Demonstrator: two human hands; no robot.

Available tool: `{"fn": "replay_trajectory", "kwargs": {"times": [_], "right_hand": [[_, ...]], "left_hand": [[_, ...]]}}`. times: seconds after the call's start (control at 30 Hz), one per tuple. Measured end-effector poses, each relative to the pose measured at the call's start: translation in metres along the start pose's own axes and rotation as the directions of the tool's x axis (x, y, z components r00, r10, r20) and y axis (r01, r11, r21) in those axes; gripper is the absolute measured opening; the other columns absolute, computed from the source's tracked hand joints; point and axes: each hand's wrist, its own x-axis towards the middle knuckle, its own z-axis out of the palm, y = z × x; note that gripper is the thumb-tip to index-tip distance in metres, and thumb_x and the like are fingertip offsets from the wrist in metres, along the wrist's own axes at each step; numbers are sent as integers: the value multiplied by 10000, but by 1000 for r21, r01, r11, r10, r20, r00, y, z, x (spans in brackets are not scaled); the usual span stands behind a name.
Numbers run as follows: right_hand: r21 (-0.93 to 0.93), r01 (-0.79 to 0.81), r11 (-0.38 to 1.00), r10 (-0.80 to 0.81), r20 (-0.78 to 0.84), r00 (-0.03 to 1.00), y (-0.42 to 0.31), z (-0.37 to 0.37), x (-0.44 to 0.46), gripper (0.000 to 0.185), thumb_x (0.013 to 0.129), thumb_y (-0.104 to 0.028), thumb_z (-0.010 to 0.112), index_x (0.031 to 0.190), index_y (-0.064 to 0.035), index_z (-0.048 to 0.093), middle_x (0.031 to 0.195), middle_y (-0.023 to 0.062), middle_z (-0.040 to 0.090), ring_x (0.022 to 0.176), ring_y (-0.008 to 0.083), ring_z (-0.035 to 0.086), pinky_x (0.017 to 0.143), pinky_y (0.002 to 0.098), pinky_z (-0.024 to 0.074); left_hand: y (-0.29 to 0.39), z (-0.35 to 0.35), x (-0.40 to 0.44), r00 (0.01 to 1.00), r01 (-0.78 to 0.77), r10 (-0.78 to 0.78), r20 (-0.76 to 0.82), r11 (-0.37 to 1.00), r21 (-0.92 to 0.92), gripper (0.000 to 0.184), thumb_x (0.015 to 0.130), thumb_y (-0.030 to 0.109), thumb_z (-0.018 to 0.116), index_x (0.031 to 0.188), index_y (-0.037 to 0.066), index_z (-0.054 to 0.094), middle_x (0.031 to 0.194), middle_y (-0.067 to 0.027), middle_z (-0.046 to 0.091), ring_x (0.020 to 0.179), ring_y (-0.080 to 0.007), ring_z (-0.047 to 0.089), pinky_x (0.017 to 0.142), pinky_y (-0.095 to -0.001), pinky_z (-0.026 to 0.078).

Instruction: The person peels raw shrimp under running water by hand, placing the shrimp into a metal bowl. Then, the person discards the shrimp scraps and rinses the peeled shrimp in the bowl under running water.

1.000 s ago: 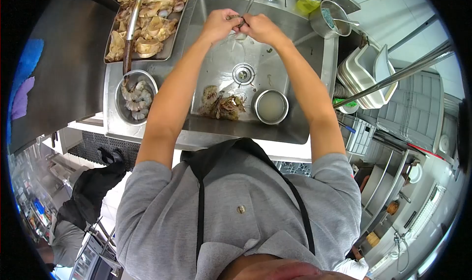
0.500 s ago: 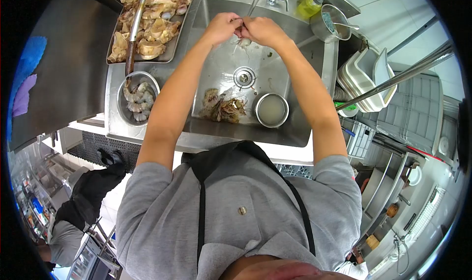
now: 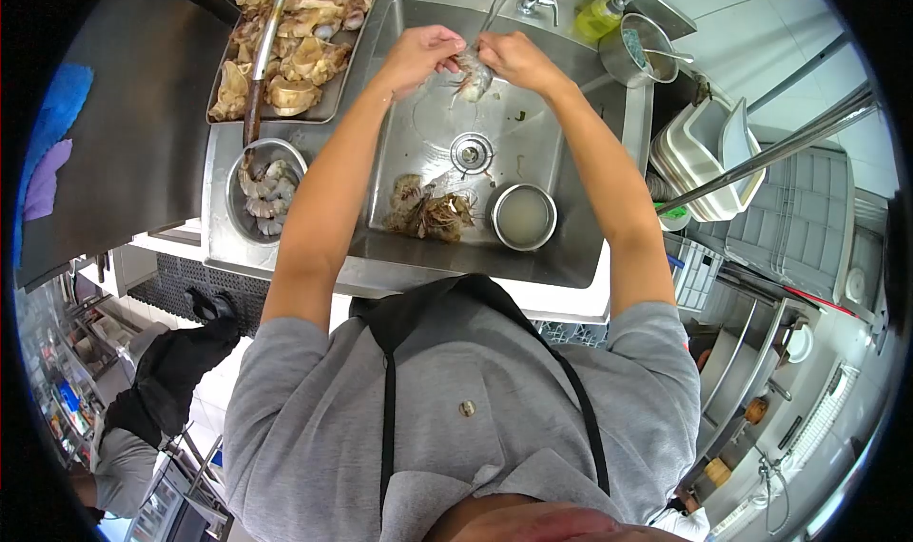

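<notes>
Shrimp [image 3: 472, 79] hangs over sink [image 3: 542, 147] near tap [image 3: 540, 5], apparently so drips drain | right hand [image 3: 518, 59] pinches it, left hand [image 3: 423, 59] loosely parted beside it | scraps [image 3: 440, 214] lie in sink, presumably kept from bowl [image 3: 234, 204]

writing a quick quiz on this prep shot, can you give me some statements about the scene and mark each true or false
1. A raw shrimp is between the left hand and the right hand. True.
2. The metal bowl with more raw shrimp stands inside the sink basin. False: the metal bowl is on the counter, left of the sink basin.
3. The round container of cloudy liquid is to the right of the shrimp scraps. True.
4. The shrimp scraps cover the drain. False: they lie nearer the person, leaving the drain in view.
5. The pump bottle of yellow-green liquid stands on the meat tray. False: the pump bottle is by the sink's back right corner.
</notes>
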Motion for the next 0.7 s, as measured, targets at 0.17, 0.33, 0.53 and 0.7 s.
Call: {"fn": "replay_trajectory", "kwargs": {"times": [0.17,0.33,0.53,0.7], "right_hand": [[420,-318,850,267,176,947,-15,-10,-4,234,920,-240,488,905,-18,563,696,163,607,601,280,598,583,383,475],[764,-407,501,334,263,905,-8,3,-8,222,944,-225,476,912,-22,562,665,75,595,542,181,550,541,354,453],[-46,-118,992,84,-464,882,-21,24,-1,108,866,-120,520,905,-20,504,797,194,619,739,428,583,630,481,480],[-154,-13,988,-52,-409,911,-27,23,-9,140,823,-102,537,921,-36,462,839,205,594,730,420,591,609,494,478]], "left_hand": [[0,-7,2,990,-139,140,24,990,-34,175,901,132,600,1027,13,617,920,-44,633,762,-97,595,668,-218,438],[3,-1,1,972,-235,233,-30,962,-142,162,898,133,603,1002,9,613,926,-50,626,791,-110,592,688,-227,448],[-2,31,5,922,-87,-72,-379,919,-386,230,874,203,641,967,-5,613,883,-53,629,761,-113,584,672,-236,445],[3,35,4,919,-134,0,-394,940,-313,209,861,214,649,903,8,641,793,-46,629,687,-116,582,625,-236,439]]}}
